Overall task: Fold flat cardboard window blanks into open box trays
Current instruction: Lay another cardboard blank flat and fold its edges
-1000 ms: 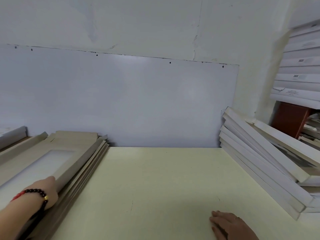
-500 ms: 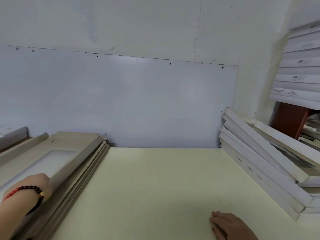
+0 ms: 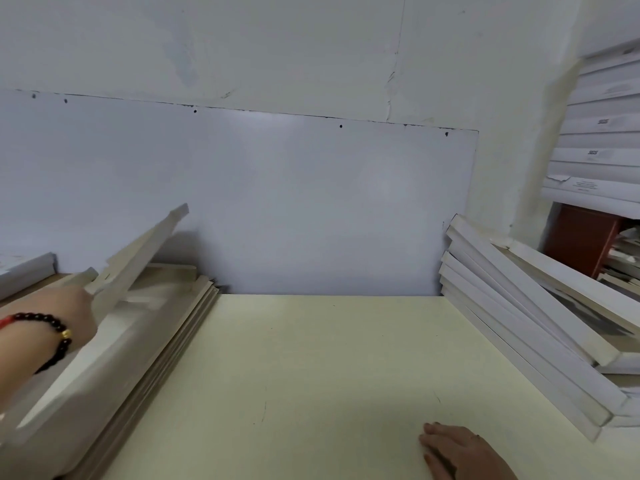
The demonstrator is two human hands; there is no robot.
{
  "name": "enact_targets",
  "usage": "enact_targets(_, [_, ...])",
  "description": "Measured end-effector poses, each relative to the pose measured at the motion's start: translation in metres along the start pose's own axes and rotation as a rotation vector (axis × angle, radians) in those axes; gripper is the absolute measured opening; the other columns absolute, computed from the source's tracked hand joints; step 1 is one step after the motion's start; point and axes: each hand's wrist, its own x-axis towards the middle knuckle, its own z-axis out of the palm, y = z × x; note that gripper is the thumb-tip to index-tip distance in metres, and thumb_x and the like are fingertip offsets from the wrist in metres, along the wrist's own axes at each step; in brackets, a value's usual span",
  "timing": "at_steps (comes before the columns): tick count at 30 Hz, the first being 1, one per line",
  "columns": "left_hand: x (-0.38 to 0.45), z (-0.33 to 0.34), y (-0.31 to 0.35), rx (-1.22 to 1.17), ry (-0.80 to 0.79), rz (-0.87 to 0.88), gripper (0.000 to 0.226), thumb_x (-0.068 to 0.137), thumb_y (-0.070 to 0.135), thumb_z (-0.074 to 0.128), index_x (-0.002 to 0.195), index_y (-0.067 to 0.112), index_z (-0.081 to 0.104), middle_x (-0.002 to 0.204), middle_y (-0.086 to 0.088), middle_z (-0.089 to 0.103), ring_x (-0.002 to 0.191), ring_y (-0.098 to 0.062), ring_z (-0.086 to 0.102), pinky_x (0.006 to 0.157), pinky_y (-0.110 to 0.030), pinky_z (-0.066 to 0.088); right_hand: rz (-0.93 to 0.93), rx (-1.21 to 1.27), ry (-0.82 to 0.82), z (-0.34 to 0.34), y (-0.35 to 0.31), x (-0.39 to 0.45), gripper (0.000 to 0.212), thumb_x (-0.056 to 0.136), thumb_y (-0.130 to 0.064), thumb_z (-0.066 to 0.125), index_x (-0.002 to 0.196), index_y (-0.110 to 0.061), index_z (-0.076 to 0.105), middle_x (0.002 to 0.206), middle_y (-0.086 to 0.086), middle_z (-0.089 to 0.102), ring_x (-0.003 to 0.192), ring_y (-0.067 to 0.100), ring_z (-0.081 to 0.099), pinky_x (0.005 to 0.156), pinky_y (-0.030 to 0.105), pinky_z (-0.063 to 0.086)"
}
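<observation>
At far left, left hand (image 3: 65, 313) gripping the near edge of a flat beige cardboard window blank (image 3: 138, 258), tilted up off the stack of like blanks (image 3: 145, 344). Probably light, stiff along panels, floppy at creases; best held at an outer edge. One blank lifted; stack count unclear. Right hand (image 3: 457, 452) flat and relaxed on the pale yellow counter (image 3: 311, 375), holding nothing. Right side: leaning pile of white folded trays (image 3: 519, 323), roughly six.

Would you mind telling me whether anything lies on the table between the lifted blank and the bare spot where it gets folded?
Nothing visible does. The left hand holds the top blank tilted above the stack; the table beside it is bare. The right hand rests flat at the near edge, off to the side.
</observation>
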Motion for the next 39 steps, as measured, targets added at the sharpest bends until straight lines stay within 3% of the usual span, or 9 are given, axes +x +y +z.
enact_targets(8, [-0.089,-0.064,0.073,0.092,0.058,0.181,0.018,0.086,0.016,0.043,0.091,0.028,0.056,0.074,0.009,0.057,0.065,-0.007,0.057,0.058,-0.023,0.05,-0.124,-0.114,0.166,-0.006,-0.001,0.006,0.01,0.065,-0.041,0.081,0.067,-0.032,0.077,0.08,-0.017,0.073,0.072,-0.003,0.069,0.054,0.016,0.053])
enact_targets(12, [-0.136,-0.075,0.111,0.117,0.052,0.313,0.018,0.085,0.012,0.04,0.083,0.027,0.051,0.074,0.009,0.051,0.073,-0.013,0.056,0.062,-0.024,0.046,-0.094,-0.134,0.172,-0.007,-0.004,0.006,0.015,0.053,-0.03,0.085,0.066,-0.029,0.077,0.081,-0.016,0.073,0.072,-0.001,0.07,0.056,0.015,0.052])
enact_targets(15, [-0.164,-0.064,0.138,0.154,0.027,0.391,0.031,0.084,0.007,0.038,0.097,0.027,0.059,0.097,0.006,0.062,0.093,-0.017,0.063,0.067,-0.026,0.044,-0.117,-0.164,0.198,-0.007,-0.004,0.006,0.013,0.072,-0.04,0.072,0.066,-0.03,0.077,0.081,-0.016,0.073,0.072,-0.001,0.07,0.059,0.014,0.051])
enact_targets(21, [-0.21,-0.027,0.18,0.225,-0.116,0.642,0.037,0.094,0.008,0.034,0.121,0.017,0.058,0.123,-0.005,0.061,0.116,-0.029,0.058,0.091,-0.039,0.047,-0.059,-0.148,0.127,-0.01,-0.009,0.006,0.029,0.042,-0.026,0.093,0.066,-0.029,0.077,0.08,-0.016,0.073,0.071,-0.001,0.07,0.054,0.016,0.052])
enact_targets(24, [-0.225,-0.019,0.194,0.21,-0.172,0.731,0.041,0.095,0.007,0.029,0.125,0.01,0.056,0.13,-0.011,0.057,0.121,-0.032,0.054,0.095,-0.042,0.044,-0.081,-0.12,0.123,-0.012,-0.01,0.006,0.009,0.06,-0.034,0.077,0.067,-0.029,0.078,0.081,-0.014,0.074,0.073,0.0,0.07,0.055,0.017,0.053])
enact_targets(27, [-0.236,-0.011,0.206,0.216,-0.235,0.812,0.04,0.098,0.009,0.029,0.127,0.006,0.056,0.132,-0.014,0.055,0.122,-0.031,0.053,0.098,-0.045,0.041,-0.049,-0.109,0.088,-0.011,-0.009,0.004,0.023,0.05,-0.024,0.091,0.069,-0.029,0.078,0.083,-0.012,0.074,0.074,0.001,0.07,0.053,0.025,0.057])
enact_targets(32, [-0.248,-0.001,0.215,0.226,-0.271,0.89,0.038,0.1,0.009,0.031,0.128,-0.002,0.053,0.133,-0.022,0.051,0.122,-0.037,0.051,0.099,-0.051,0.036,-0.065,-0.067,0.211,-0.031,-0.027,0.004,0.036,0.091,-0.041,0.04,0.091,-0.025,0.072,0.112,-0.005,0.064,0.091,0.001,0.056,0.084,0.003,0.037])
enact_targets(35, [-0.249,0.004,0.212,0.191,-0.263,0.938,0.034,0.098,0.008,0.032,0.12,-0.005,0.055,0.127,-0.024,0.053,0.115,-0.04,0.053,0.096,-0.051,0.037,-0.13,-0.115,0.323,-0.036,-0.031,0.007,0.028,0.086,-0.033,0.041,0.108,-0.023,0.054,0.126,0.0,0.05,0.12,0.005,0.048,0.097,0.012,0.028])
enact_targets(39, [-0.252,0.004,0.203,0.163,-0.182,1.024,0.03,0.095,0.011,0.035,0.11,-0.003,0.057,0.117,-0.022,0.056,0.106,-0.037,0.055,0.079,-0.041,0.031,-0.224,-0.249,0.34,-0.026,-0.032,0.007,0.044,0.084,-0.023,0.037,0.113,-0.016,0.07,0.129,0.014,0.06,0.145,0.005,0.02,0.103,0.029,0.031])
